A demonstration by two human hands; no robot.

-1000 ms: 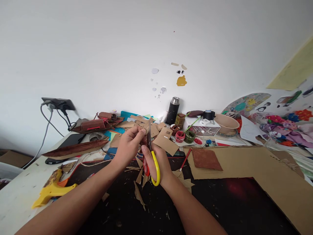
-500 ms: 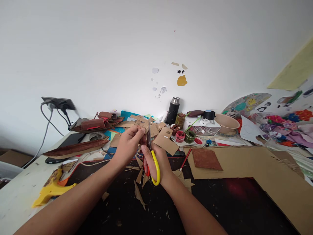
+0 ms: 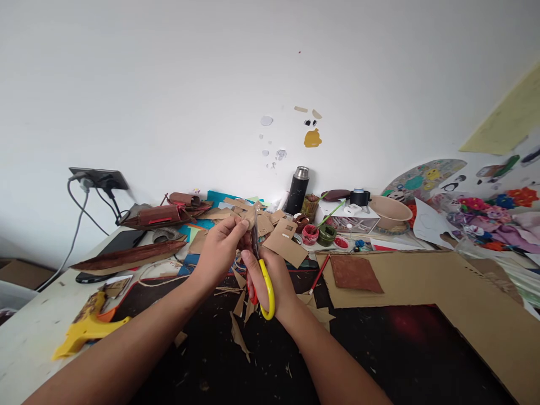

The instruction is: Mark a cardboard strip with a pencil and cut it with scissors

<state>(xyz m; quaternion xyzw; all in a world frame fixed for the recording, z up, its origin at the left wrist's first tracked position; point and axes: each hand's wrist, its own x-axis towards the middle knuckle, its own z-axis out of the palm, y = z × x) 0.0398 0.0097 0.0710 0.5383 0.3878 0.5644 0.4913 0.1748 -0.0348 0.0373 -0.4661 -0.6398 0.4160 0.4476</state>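
My right hand (image 3: 272,281) grips a pair of scissors (image 3: 267,289) by its yellow and red handles, thumb through the yellow loop. The blades point up and away, nearly closed, against a small piece of brown cardboard (image 3: 250,218). That piece is pinched between the thumb and fingers of my left hand (image 3: 221,244); much of it is hidden by the hand and blades. Behind both hands lies a heap of cardboard scraps (image 3: 264,224). More thin cardboard offcuts (image 3: 239,336) are scattered on the dark mat (image 3: 270,377) below the hands.
A yellow glue gun (image 3: 86,326) lies at left, near a brown-painted cardboard strip (image 3: 130,256). Open paint jars (image 3: 310,235) and a black flask (image 3: 297,190) stand at the back. To the right, a large cardboard sheet (image 3: 405,275) carries a brown-painted square (image 3: 356,274) beside a red pencil (image 3: 319,274).
Both hands stay in nearly the same pose, with the scissors and cardboard piece held as before. The whole view has shifted very slightly.
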